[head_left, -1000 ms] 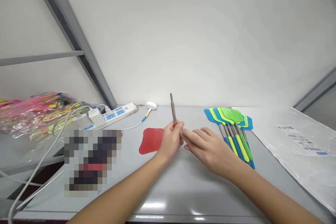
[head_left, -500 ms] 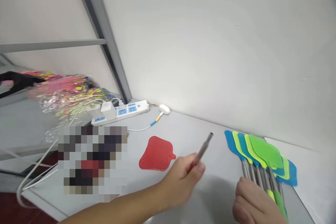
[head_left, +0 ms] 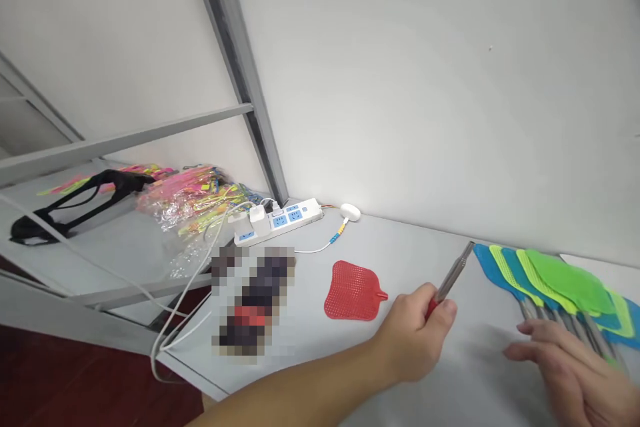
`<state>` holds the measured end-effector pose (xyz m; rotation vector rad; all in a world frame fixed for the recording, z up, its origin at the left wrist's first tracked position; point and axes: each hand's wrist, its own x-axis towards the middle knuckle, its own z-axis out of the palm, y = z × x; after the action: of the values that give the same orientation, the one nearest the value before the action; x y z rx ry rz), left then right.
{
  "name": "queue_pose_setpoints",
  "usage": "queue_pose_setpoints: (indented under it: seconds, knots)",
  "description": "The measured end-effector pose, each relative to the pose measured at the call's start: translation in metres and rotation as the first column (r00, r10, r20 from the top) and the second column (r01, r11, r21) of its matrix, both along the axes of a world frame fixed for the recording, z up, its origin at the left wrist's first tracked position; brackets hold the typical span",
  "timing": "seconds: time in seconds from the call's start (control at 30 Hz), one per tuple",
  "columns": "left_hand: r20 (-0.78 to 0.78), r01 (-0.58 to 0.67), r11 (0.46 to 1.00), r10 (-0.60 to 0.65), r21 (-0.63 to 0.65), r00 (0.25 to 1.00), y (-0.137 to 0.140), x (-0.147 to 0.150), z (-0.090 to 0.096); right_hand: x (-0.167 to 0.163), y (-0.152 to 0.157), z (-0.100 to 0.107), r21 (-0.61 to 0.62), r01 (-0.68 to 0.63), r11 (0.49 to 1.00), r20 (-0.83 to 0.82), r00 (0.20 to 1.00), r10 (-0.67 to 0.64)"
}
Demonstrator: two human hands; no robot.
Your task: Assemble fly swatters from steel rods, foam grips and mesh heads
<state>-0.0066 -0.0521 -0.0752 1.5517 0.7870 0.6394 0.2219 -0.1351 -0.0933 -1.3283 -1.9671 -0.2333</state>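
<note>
My left hand [head_left: 417,330] is closed around a fly swatter handle [head_left: 455,273], a telescopic metal rod with a red grip. Its bare metal end points up and to the right. Beside that hand, apart from the rod, a red perforated swatter head [head_left: 353,290] lies flat on the table with its short socket facing right. My right hand [head_left: 575,363] has its fingers stretched out and apart, with nothing visible in them. It hovers by the metal handles of several fly swatters [head_left: 570,280], fanned out with blue, yellow and green heads.
A white power strip [head_left: 280,221] with plugs and cables stands by the wall, near a small white device [head_left: 350,212]. Grey metal frame bars [head_left: 245,73] rise at left. Bagged colourful items [head_left: 200,193] and a black strap-like item [head_left: 110,180] lie beyond. A blurred-out patch [head_left: 255,300] covers something.
The view has swung left, so things appear farther right. My right hand has gone from curled to fingers spread. My left hand still holds the handle.
</note>
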Motion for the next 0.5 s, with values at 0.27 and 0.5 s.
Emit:
queue_pose_setpoints:
  seconds: [0.27,0.5]
  knots:
    - [-0.071,0.083,0.970,-0.069,0.229,0.995,-0.001,-0.004,0.002,-0.014,0.017,0.014,0.054,0.186,0.981,-0.102,0.978,-0.180]
    - [-0.276,0.257,0.755,-0.105,0.603,0.955,-0.005,0.003,-0.007,-0.016,-0.016,0.007,0.034,-0.045,0.998,-0.426,0.903,0.055]
